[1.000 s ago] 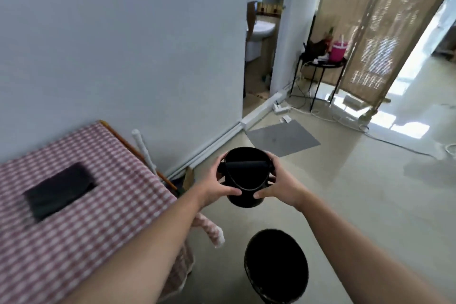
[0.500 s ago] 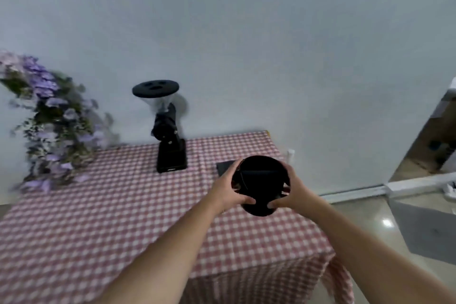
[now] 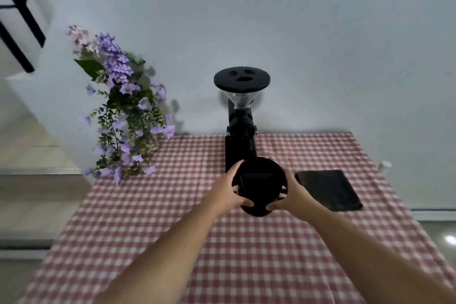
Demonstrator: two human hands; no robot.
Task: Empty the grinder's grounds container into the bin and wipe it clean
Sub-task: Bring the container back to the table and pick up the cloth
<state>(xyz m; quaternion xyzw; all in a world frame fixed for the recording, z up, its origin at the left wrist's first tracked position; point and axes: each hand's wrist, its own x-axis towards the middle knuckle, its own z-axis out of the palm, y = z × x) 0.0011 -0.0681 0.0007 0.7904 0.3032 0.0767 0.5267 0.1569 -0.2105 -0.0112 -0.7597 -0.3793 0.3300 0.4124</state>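
Note:
I hold the black round grounds container [image 3: 259, 186] upright in both hands over the checked table [image 3: 172, 217], just in front of the black grinder [image 3: 240, 116]. My left hand [image 3: 228, 192] grips its left side and my right hand [image 3: 290, 196] its right side. A dark bar crosses the container's open mouth; its inside looks dark. A folded black cloth [image 3: 328, 190] lies flat on the table to the right of my right hand. The bin is out of view.
A vase of purple flowers [image 3: 123, 111] stands at the table's back left. The grey wall rises right behind the table. A small white object [image 3: 385, 165] sits past the right edge, with glossy floor [image 3: 439, 234] beyond. Black shelf bars are at top left.
My view has swung left from the floor bin to the table. The container, still in both hands, now hovers in front of the grinder, with the cloth to its right.

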